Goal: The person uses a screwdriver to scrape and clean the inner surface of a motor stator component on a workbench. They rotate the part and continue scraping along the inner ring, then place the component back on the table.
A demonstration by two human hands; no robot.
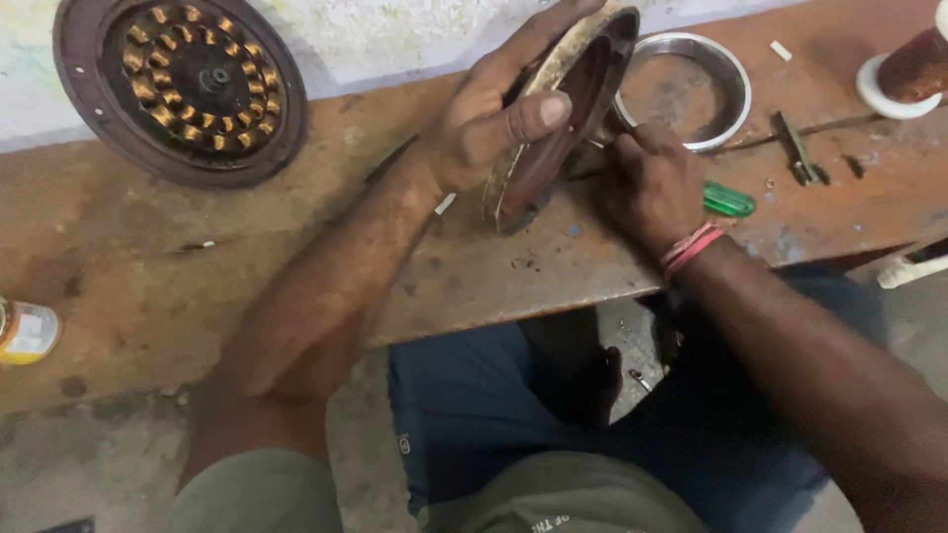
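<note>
Left hand (494, 123) tilting brown cover (553, 148), yellow-labelled container (27, 333) far left

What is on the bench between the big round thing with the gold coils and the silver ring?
In the head view, between the coil disc and the silver ring, the left hand holds a brown round cover tilted on edge.

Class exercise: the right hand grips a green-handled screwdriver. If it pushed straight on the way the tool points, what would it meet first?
Most likely the inner face of the round brown cover, which the left hand holds on edge. The right hand points its screwdriver into it; the tip is hidden.
</note>
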